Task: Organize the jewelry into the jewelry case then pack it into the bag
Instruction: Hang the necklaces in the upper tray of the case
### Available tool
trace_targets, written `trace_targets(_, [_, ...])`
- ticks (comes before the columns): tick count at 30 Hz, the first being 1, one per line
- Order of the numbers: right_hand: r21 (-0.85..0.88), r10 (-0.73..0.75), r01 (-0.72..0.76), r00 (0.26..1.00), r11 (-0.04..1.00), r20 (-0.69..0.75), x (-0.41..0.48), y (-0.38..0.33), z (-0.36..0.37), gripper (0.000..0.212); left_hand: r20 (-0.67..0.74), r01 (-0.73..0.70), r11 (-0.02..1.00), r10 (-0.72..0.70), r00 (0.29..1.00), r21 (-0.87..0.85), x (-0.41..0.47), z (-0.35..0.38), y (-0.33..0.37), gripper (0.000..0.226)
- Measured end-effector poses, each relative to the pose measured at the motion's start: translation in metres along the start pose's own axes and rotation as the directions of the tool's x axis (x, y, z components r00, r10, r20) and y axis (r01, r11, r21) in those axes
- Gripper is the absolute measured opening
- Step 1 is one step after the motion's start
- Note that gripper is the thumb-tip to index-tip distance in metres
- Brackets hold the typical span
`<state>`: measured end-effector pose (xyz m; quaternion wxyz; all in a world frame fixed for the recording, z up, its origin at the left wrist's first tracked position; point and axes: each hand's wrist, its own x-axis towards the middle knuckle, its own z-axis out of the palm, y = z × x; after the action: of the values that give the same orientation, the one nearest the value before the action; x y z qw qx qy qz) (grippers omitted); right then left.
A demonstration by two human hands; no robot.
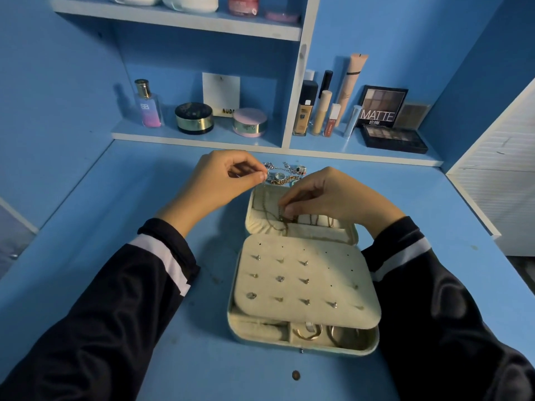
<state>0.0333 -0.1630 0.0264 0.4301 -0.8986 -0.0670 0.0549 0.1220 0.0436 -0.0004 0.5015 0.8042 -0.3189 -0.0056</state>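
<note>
Centre frame, an open jewelry case (327, 273) lies on a blue bench (115, 183). The left hand (228, 180) and right hand (321, 195) each pinch a thin chain (272, 219) over its upper half; loose jewelry (285, 173) lies just behind.

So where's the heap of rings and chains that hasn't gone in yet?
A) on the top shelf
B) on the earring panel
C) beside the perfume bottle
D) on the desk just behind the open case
D: the loose rings and chains lie on the blue desk, just beyond the far edge of the open jewelry case.
</note>
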Motion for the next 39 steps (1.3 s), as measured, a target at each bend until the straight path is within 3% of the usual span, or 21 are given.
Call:
trace_targets(4, [0.020, -0.016, 0.019, 0.993, 1.000, -0.118, 0.009, -0.004, 0.003, 0.013, -0.048, -0.015, 1.000, 0.016, 0.999, 0.013, 0.000, 0.001, 0.004, 0.007])
trace_targets(13, [0.237, 0.028, 0.044, 0.956, 0.970, -0.293, 0.025, -0.007, 0.024, 0.018, -0.140, -0.029, 1.000, 0.029, 0.990, 0.001, -0.001, -0.003, 0.009, 0.008])
trace_targets(22, [0.220, 0.004, 0.073, 0.944, 0.973, -0.331, 0.030, -0.007, 0.034, 0.008, -0.131, -0.058, 0.998, 0.056, 0.990, -0.007, -0.002, -0.001, 0.014, 0.007])
trace_targets(26, [0.301, 0.008, 0.098, 0.944, 0.949, -0.331, 0.024, -0.006, 0.031, 0.009, -0.133, -0.047, 0.999, 0.046, 0.990, -0.006, -0.002, -0.003, 0.012, 0.006])
trace_targets(39, [0.388, 0.032, 0.123, 0.929, 0.914, -0.369, 0.012, 0.003, 0.020, 0.011, 0.097, 0.046, 0.999, -0.043, 0.994, -0.027, -0.003, -0.011, -0.001, 0.006])
